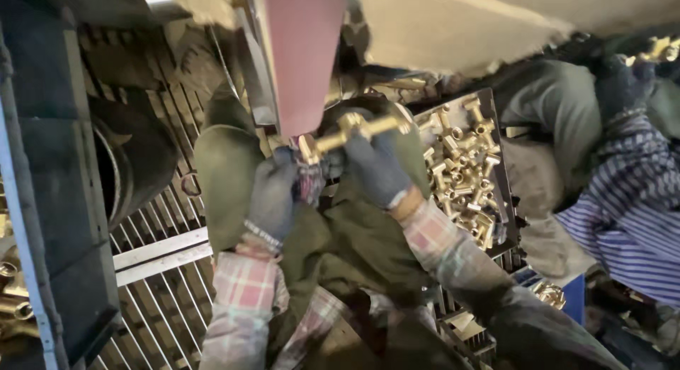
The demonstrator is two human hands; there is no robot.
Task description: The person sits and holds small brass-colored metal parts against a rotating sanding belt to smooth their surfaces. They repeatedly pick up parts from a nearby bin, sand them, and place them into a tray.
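Two gloved hands press a brass fitting against a red sanding belt.

Both forearms, in plaid sleeves, reach up and forward from the bottom of the view and meet just under the lower end of the belt [303,58]. The left hand [273,200], in a dark glove, is curled closed around the near end of the brass fitting [347,132], its fingers wrapped under the part. The right hand [375,168], also gloved, is closed around the middle of the fitting from below. The fitting is a shiny yellow piece with a long stem and a rounded head, lying almost level and touching the belt's lower end. Just right of the hands, a dark tray [496,150] holds a heap of similar brass parts [460,171]. A metal grate [163,271] lies beneath on the left. At far right sits another person in a striped shirt [630,207].
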